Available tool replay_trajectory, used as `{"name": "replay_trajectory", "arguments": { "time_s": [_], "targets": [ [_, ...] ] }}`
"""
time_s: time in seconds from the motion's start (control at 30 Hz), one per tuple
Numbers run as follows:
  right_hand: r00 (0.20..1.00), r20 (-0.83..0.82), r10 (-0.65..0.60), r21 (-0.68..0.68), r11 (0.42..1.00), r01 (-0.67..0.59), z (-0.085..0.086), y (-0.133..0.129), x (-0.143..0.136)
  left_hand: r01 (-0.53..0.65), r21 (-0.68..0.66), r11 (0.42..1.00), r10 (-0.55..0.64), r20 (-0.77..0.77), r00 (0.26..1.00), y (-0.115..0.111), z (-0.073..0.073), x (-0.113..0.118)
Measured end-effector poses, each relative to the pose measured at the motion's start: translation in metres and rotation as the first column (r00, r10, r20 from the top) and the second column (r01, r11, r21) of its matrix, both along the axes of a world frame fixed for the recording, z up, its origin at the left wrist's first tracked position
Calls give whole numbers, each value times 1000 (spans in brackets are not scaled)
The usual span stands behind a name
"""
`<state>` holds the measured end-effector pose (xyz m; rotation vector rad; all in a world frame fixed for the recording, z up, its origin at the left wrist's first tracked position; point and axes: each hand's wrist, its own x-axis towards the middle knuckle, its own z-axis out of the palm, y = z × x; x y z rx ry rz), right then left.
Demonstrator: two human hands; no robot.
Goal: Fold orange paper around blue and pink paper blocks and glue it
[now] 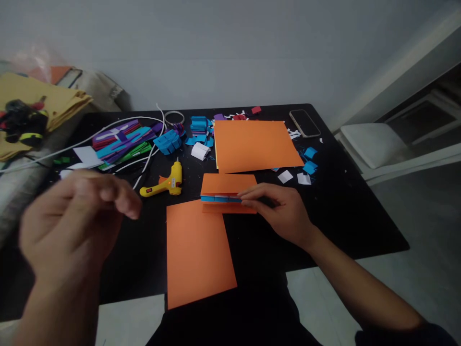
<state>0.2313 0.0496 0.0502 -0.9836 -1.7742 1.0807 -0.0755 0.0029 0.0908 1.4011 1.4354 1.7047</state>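
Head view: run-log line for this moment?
left hand: raised, blurred, grip unclear | right hand: holding folded orange paper, right end | blue strip: between its flaps | yellow glue gun: on black table

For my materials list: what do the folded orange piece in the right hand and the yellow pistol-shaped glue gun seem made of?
The folded orange piece looks like matte paper or card: thin edges, no shine. The glue gun seems smooth plastic, with a moulded body.

The folded orange card (229,182) and orange sheet (198,254) are smooth, matt paper. The hot-glue gun (176,173) housing is moulded yellow plastic; the smartphone (304,123) screen is smooth and glass-like. The black tabletop (342,206) has a smooth, low-sheen finish.
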Motion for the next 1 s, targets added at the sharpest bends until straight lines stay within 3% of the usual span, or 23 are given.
{"name": "replay_trajectory", "arguments": {
  "time_s": [0.07, 0.13, 0.2, 0.27, 0.33, 0.4, 0.5, 0.57, 0.63, 0.7, 0.8, 0.9, 1.0],
  "targets": [
    [995, -89, 50, -137, 989, -62, 0, -3, -2, 123, -127, 984, -145, -175, 974, -1, -6, 6],
    [960, -259, 104, -325, 927, -188, -1, -6, -5, 190, -280, 941, -296, -408, 864, 0, -13, 11],
    [879, -460, 127, -487, 791, -370, -4, -8, -8, 236, -351, 906, -402, -541, 739, 4, -18, 16],
    [793, -600, 107, -563, 647, -514, -7, -8, -10, 295, -336, 895, -443, -581, 683, 11, -21, 20],
    [762, -644, 66, -587, 596, -548, -8, -6, -10, 301, -295, 907, -421, -601, 680, 17, -20, 23],
    [793, -609, 26, -591, 652, -475, -8, -3, -7, 244, -263, 934, -357, -620, 698, 22, -18, 24],
    [899, -438, -20, -525, 818, -237, -6, 3, 0, 125, -215, 968, -238, -650, 722, 27, -20, 21],
    [961, -271, -62, -392, 919, -51, -5, 7, 5, 98, -198, 975, -205, -648, 733, 32, -26, 19],
    [991, -80, -110, -180, 979, 94, -7, 13, 8, 135, -183, 974, -223, -643, 733, 37, -36, 19],
    [985, 116, -128, 61, 991, 121, -12, 19, 10, 228, -156, 961, -273, -658, 702, 42, -48, 21],
    [933, 355, -57, 288, 956, -51, -23, 26, 11, 359, -135, 924, -350, -679, 645, 46, -64, 27],
    [883, 470, 12, 337, 922, -192, -34, 28, 10, 433, -158, 887, -411, -696, 589, 46, -73, 33],
    [857, 514, 37, 334, 911, -240, -41, 25, 10, 456, -203, 867, -454, -700, 551, 44, -79, 36]
  ]
}}
